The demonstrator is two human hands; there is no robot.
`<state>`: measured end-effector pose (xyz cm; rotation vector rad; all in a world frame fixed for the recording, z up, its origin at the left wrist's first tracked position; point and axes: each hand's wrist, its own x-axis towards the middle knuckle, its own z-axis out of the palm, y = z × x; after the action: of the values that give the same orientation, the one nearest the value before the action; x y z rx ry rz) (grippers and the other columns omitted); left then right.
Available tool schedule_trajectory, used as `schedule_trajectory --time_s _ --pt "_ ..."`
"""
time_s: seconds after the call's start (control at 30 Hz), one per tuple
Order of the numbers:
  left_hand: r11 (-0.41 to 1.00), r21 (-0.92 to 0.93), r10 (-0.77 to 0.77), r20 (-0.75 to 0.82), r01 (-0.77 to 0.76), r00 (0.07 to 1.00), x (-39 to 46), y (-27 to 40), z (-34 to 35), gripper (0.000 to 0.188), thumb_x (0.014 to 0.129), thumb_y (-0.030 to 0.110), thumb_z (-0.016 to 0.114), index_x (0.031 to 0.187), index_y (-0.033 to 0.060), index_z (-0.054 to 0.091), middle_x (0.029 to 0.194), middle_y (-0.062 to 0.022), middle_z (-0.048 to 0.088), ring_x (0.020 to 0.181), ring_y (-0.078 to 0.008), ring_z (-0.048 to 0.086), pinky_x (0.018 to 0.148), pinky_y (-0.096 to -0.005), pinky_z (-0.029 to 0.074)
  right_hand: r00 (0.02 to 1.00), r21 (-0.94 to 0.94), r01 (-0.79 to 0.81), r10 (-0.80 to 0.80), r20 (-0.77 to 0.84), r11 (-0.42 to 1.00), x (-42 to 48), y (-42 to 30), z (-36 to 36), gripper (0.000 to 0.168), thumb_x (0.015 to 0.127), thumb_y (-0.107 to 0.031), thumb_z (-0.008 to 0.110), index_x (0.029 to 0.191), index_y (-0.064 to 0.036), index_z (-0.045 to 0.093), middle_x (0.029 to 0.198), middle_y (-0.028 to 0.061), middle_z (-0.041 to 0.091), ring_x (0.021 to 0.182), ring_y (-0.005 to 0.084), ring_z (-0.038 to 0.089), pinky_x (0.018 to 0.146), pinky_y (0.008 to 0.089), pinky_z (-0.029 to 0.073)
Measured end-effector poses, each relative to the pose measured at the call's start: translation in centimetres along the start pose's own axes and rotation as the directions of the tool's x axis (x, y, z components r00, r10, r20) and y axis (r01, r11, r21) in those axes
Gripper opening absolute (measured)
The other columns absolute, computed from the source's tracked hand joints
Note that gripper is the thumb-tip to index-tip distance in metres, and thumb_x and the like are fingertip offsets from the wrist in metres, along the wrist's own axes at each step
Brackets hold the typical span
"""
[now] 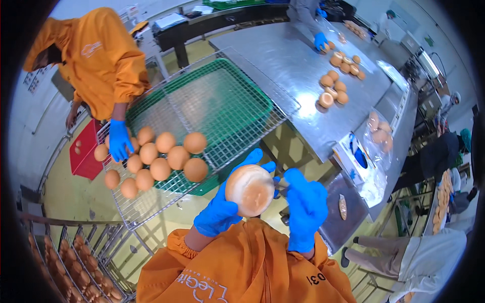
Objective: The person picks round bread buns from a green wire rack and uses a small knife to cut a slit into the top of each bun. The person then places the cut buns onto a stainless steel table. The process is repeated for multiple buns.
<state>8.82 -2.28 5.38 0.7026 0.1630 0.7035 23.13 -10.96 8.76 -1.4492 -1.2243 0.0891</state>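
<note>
A round bread bun [251, 190] rests in my blue-gloved left hand [219, 214], its pale side and browned base turned up towards me. The left fingers wrap around its far and left edges. My right hand [307, 206], also in a blue glove, is raised just right of the bun and apart from it; its fingers look curled and blurred, and whether anything is between them is hidden. Ahead and to the left, several brown buns [161, 169] sit on a wire rack [227, 151] that lies over a green crate [261, 91].
A co-worker's gloved hand [120, 140] touches buns at the rack's left end. A steel table [273, 49] holds bun groups [333, 91], a glove box [352, 155] and bagged buns [380, 132]. Lower left stands a loaded rack trolley [75, 261]; a red crate [85, 151] is on the floor.
</note>
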Motion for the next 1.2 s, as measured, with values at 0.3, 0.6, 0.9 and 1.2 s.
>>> schedule_trajectory --time_s 0.3,0.6,0.9,1.2 --pt "0.976 0.158 -0.118 -0.184 0.148 0.976 4.0 -4.5 6.2 0.095 0.062 0.012 0.075 0.141 0.0059 0.023 0.135 -0.0089 0.038 0.121 -0.0212 0.043 0.102 -0.0363 0.035 0.991 -0.383 0.136 -0.132 0.035 0.914 0.1 3.0 -5.8 0.031 0.062 -0.002 0.069 0.094 -0.007 0.069 0.070 0.0014 0.056 0.067 0.0172 0.046 0.064 0.0294 0.037" --pt "0.976 0.133 -0.157 -0.125 0.173 0.980 5.9 -7.2 6.0 0.095 0.063 0.020 0.072 0.142 0.0087 0.021 0.133 -0.0107 0.041 0.120 -0.0224 0.044 0.100 -0.0343 0.037 0.987 -0.358 0.041 -0.095 -0.134 0.933 0.6 6.6 -7.3 0.035 0.060 -0.009 0.075 0.095 -0.010 0.070 0.067 -0.0012 0.054 0.068 0.0164 0.047 0.070 0.0302 0.034" --pt "0.998 0.062 0.014 -0.248 0.002 0.969 6.5 -7.8 7.0 0.087 0.076 0.066 0.051 0.142 0.0188 0.020 0.129 -0.0157 0.044 0.110 -0.0339 0.051 0.090 -0.0507 0.046 0.995 -0.349 0.000 -0.034 -0.092 0.937 0.5 7.6 -8.5 0.034 0.059 -0.011 0.077 0.092 -0.013 0.071 0.068 -0.0009 0.057 0.073 0.0169 0.047 0.071 0.0308 0.033" --pt "0.993 -0.111 0.025 -0.214 -0.050 0.977 6.6 -8.0 5.9 0.063 0.091 0.048 0.043 0.141 0.0145 0.025 0.132 -0.0121 0.042 0.115 -0.0240 0.049 0.097 -0.0385 0.042 0.971 -0.420 0.240 -0.221 0.094 0.875 -0.1 7.1 -8.2 0.031 0.061 -0.015 0.078 0.090 -0.013 0.070 0.065 -0.0016 0.053 0.065 0.0180 0.044 0.069 0.0329 0.030"
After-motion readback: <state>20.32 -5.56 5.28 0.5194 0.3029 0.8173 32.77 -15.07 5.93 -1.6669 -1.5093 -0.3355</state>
